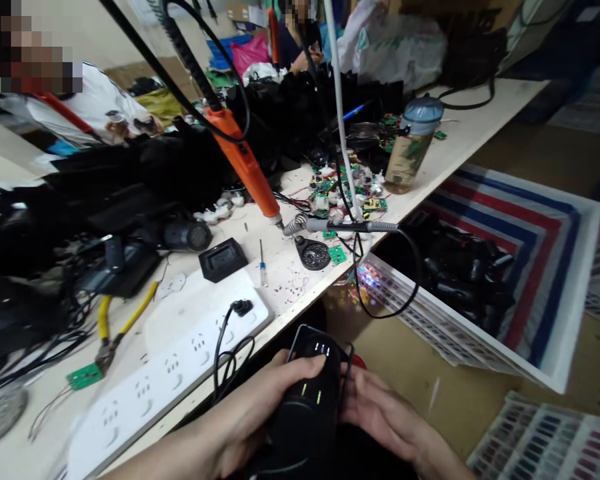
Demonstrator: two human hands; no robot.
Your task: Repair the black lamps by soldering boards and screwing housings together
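A black electronic device (307,417) with rows of small lit bars on its top is held low in front of me, off the table's front edge. My left hand (260,400) is closed around its left side, the thumb lying on the top face near the lights. On the other side, my right hand (377,410) has its fingers curled against the device, partly hidden behind it. A black cable (223,353) runs from a plug in the white power strip (173,373) down beside the device; where it ends is hidden.
An orange electric screwdriver (245,160) hangs over the table. A soldering iron (350,227) rests in its coil holder, near loose circuit boards (350,190) and a bottle (414,143). Yellow-handled pliers (113,333) lie left. A white crate (570,267) holds black parts. Two people sit opposite.
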